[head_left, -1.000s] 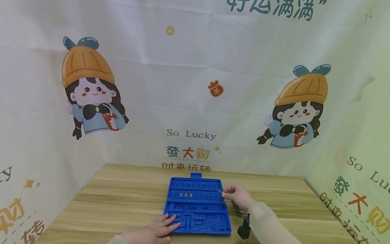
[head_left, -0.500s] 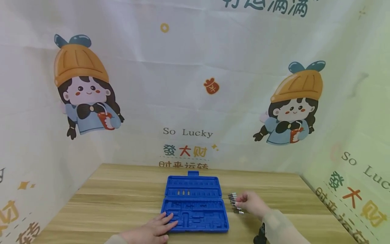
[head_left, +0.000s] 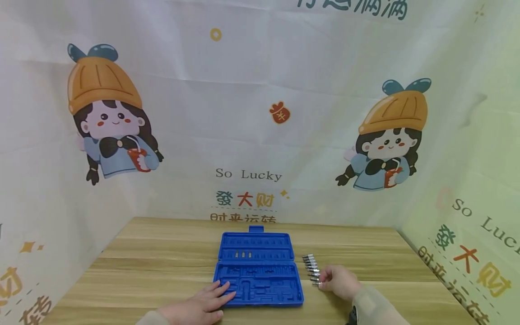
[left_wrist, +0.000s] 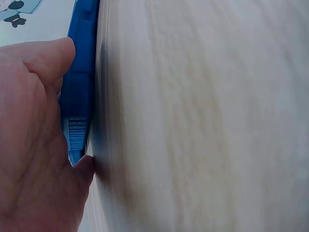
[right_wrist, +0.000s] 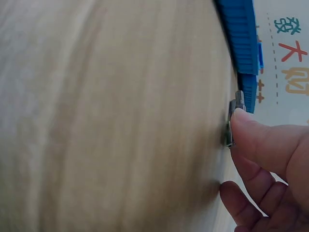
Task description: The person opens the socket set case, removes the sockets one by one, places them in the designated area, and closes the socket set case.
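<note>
On a wooden table (head_left: 162,271) walled in by a cartoon-printed backdrop (head_left: 260,113), we keep a blue plastic tool case (head_left: 257,271) lying open and flat. Its far half carries three small bits (head_left: 243,255) seated in a slotted row; its near half shows moulded recesses whose contents we cannot make out. Our left hand (head_left: 203,307) rests flat on the case's near left corner, fingers straight and holding nothing. Just right of the case a row of metal bits (head_left: 311,267) lies on the wood. Our right hand (head_left: 339,282) pinches the nearest bit (right_wrist: 231,124) at the row's near end with curled fingertips.
</note>
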A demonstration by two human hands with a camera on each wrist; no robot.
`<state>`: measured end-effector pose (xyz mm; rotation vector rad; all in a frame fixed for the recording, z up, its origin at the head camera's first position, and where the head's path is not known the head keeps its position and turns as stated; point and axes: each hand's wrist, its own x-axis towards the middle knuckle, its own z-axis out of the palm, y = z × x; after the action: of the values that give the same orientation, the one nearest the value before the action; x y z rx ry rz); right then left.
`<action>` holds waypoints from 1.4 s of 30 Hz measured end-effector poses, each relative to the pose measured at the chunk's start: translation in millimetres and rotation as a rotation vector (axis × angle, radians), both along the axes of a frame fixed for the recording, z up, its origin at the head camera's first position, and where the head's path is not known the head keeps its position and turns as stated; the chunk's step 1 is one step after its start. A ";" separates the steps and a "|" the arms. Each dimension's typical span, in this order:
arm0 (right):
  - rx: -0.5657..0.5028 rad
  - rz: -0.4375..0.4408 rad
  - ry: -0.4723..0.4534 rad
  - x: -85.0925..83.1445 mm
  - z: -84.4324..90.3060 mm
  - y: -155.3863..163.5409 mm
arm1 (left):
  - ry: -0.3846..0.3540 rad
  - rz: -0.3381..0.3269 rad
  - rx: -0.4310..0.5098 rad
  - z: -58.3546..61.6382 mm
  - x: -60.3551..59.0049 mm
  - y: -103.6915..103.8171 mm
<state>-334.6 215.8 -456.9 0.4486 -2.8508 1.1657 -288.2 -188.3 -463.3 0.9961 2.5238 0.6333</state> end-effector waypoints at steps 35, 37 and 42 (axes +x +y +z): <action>-0.007 -0.042 -0.097 -14.1 34.5 -29.1 | 0.013 -0.043 0.014 -74.7 -52.8 -24.2; -0.037 -0.023 -0.106 -18.9 43.6 -39.1 | 0.002 -0.042 0.027 -69.4 -48.5 -23.7; -0.048 0.000 -0.097 -32.3 64.4 -70.2 | -0.035 0.019 0.004 -24.0 -16.3 -8.9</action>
<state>-366.9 145.6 -392.5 0.4008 -2.8962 1.2872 -304.6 -197.2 -487.3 0.9556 2.5049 0.6553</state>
